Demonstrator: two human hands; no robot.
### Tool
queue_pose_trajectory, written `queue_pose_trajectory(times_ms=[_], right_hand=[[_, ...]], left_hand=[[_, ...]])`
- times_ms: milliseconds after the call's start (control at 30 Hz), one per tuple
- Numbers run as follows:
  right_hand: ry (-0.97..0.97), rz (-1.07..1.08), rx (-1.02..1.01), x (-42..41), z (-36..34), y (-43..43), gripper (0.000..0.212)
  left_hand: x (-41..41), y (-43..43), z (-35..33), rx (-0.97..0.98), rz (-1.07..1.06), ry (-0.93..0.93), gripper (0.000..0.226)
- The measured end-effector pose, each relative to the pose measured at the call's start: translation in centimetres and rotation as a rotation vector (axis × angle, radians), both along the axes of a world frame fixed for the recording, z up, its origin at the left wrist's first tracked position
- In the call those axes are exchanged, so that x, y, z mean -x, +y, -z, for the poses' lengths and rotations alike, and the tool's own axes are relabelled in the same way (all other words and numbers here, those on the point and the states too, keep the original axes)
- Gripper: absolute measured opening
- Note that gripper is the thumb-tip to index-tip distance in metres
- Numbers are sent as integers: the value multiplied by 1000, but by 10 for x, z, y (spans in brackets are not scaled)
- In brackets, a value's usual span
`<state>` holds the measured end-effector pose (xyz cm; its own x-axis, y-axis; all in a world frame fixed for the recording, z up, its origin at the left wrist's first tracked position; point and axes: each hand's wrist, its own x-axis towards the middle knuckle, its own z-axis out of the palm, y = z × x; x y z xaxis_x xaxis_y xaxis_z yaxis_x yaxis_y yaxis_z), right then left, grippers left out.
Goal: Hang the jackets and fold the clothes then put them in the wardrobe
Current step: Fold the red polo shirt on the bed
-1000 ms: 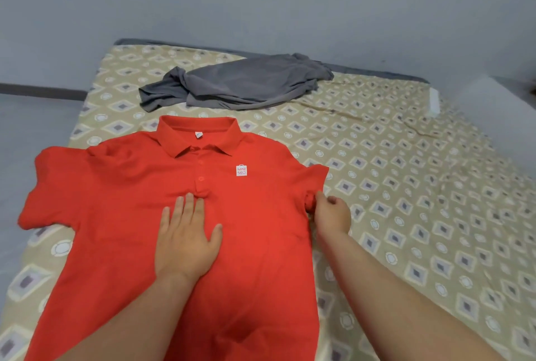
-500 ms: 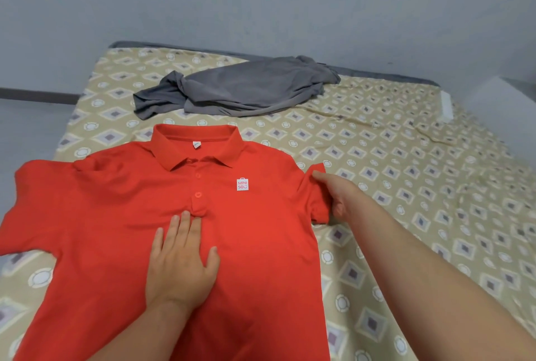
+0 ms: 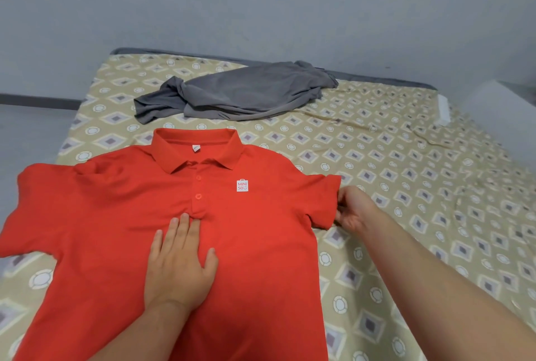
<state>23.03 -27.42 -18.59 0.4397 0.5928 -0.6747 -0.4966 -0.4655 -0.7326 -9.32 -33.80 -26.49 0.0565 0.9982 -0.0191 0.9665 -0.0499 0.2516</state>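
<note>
A red polo shirt [image 3: 121, 215] with a small white chest logo lies front-up and spread flat on the bed. My left hand [image 3: 179, 267] presses flat on its middle, fingers straight, just below the button placket. My right hand [image 3: 352, 209] pinches the hem of the shirt's right-side short sleeve, which is drawn out flat to the side. A crumpled grey garment [image 3: 240, 93] lies beyond the collar, toward the head of the bed.
The bed [image 3: 406, 186] has a beige sheet with a diamond pattern and stretches far to the right. A grey wall stands behind it. The floor [image 3: 29, 134] shows at the left, past the shirt's other sleeve. A pale ledge [image 3: 510, 116] is at far right.
My right hand has pulled the sleeve outward, so it now lies flat instead of folded in. My left hand has stayed pressed on the shirt.
</note>
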Motion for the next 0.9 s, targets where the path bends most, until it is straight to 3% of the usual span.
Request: queue_pose_trajectory(times_ms=[67, 167, 300, 433, 600, 767, 833, 900], right_hand=[[-83, -69, 59, -2, -6, 3, 4], [-70, -177, 116, -6, -7, 16, 38], [-72, -236, 211, 11, -1, 21, 9], [-160, -202, 259, 17, 18, 8, 10], [-567, -254, 451, 13, 28, 5, 17], [-930, -135, 476, 33, 37, 15, 60], [-911, -173, 455, 31, 38, 20, 50], [-787, -287, 386, 18, 34, 31, 21]], left_hand=[[0, 0, 0, 3, -1, 3, 82], [0, 0, 1, -2, -2, -10, 81], [0, -1, 0, -3, -3, 0, 81], [-1, 0, -1, -5, -1, -4, 81], [0, -1, -1, -7, -4, -5, 81], [1, 0, 0, -6, -2, -9, 80], [1, 0, 0, -8, -3, -20, 80], [1, 0, 0, 0, -3, -21, 80]])
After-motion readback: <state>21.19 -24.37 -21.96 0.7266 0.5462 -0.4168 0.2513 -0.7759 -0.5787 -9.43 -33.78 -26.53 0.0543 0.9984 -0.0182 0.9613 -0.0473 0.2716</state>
